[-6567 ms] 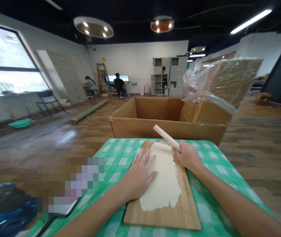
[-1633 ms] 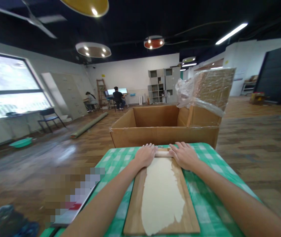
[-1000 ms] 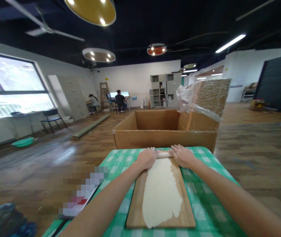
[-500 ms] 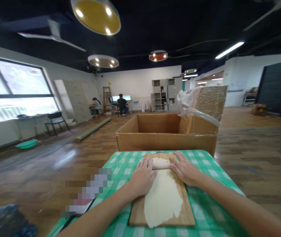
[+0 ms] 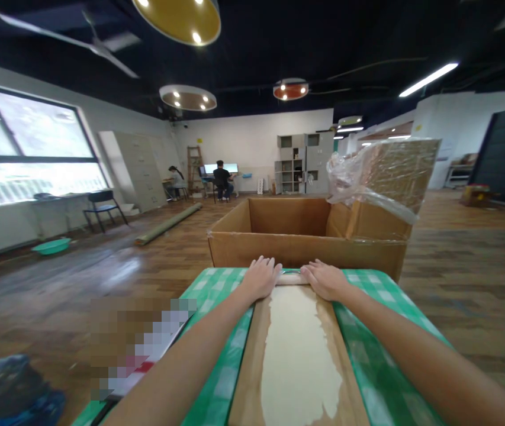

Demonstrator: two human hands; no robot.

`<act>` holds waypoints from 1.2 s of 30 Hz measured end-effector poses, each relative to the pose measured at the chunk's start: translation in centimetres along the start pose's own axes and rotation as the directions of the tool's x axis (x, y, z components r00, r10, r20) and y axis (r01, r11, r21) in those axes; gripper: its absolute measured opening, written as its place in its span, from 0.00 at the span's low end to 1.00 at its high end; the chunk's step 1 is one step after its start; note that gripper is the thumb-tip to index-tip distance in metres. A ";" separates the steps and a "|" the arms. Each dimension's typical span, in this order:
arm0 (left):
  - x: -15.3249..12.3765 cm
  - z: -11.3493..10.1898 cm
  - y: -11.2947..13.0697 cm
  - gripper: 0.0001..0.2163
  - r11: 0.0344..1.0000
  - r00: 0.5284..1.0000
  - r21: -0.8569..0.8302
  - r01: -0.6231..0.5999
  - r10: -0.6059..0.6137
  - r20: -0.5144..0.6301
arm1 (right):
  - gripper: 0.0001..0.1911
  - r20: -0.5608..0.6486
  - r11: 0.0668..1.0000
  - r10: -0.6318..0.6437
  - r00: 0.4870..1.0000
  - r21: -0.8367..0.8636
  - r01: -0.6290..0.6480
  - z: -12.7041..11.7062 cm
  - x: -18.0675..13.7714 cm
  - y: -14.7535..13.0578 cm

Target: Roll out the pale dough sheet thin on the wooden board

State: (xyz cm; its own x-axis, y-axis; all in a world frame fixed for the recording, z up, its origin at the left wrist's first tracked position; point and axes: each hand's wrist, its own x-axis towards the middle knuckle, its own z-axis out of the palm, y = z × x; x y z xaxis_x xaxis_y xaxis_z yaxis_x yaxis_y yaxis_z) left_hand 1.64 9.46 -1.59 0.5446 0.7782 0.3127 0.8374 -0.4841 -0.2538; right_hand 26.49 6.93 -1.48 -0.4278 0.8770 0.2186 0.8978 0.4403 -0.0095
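Observation:
A pale rolling pin (image 5: pixel 293 279) lies crosswise at the far end of a wooden board (image 5: pixel 252 373). My left hand (image 5: pixel 261 278) is curled over the pin's left end, and my right hand (image 5: pixel 324 279) covers its right end. Both ends of the pin are hidden under the hands. Beneath and in front of it, a long, thin sheet of cream-coloured dough (image 5: pixel 299 349) covers much of the board, with ragged edges on both sides. The board's metal handle (image 5: pixel 290 272) shows just beyond the pin.
A green-and-white checked cloth (image 5: pixel 380 331) covers the table. Past its far edge stands a large cardboard box (image 5: pixel 279 248). On the left side lies a flat item (image 5: pixel 145 355), partly pixelated. A dark plastic bag (image 5: pixel 7 390) is at lower left. Two people sit at desks far back.
Both hands have moved forward with the rolling pin to the board's far end. More of the dough sheet now shows behind the pin, and the view has shifted slightly.

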 end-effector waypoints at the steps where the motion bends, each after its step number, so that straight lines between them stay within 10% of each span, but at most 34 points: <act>1: 0.9 0.4 -0.5 0.18 0.999 0.999 0.009 -0.034 0.034 0.020 | 0.32 0.015 1.000 0.020 1.000 0.005 -0.020 0.0 0.8 0.1; 6: 2.8 1.6 -1.7 0.16 0.996 0.993 -0.003 -0.088 0.088 0.073 | 0.42 0.055 0.967 0.255 0.965 0.009 -0.256 0.4 2.5 0.0; 11: 1.3 1.4 -1.0 0.17 0.990 0.989 -0.033 -0.140 0.142 0.047 | 0.35 -0.038 0.991 0.137 0.990 0.011 -0.136 0.7 0.8 -0.5; 17: -3.7 -3.9 3.0 0.28 0.969 0.987 -0.199 0.144 -0.157 -0.047 | 0.29 -0.028 0.997 0.075 0.997 0.010 -0.075 0.0 -2.4 -0.7; 22: -14.4 -11.2 7.8 0.42 0.865 0.960 -0.425 -0.267 0.280 -0.033 | 0.21 0.015 0.973 0.217 0.976 0.079 -0.218 -0.2 -3.4 -0.8; 25: -18.9 -12.8 9.0 0.43 0.849 0.932 -0.427 -0.313 0.362 0.036 | 0.17 -0.019 0.939 0.328 0.944 0.112 -0.324 0.4 -3.3 -1.0; 36: -19.3 -10.2 8.2 0.18 0.851 0.875 -0.206 -0.483 0.478 -0.079 | 0.17 -0.173 0.888 0.456 0.873 0.152 -0.434 2.2 -4.4 0.8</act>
State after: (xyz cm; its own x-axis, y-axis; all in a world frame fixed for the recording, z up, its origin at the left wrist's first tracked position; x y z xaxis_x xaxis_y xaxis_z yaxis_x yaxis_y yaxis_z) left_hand -1.52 -13.55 -0.40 0.8801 0.4183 0.2244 0.4591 -0.8703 -0.1784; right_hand 28.84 3.80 -4.58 0.0544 0.9333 0.3549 0.9670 0.0394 -0.2519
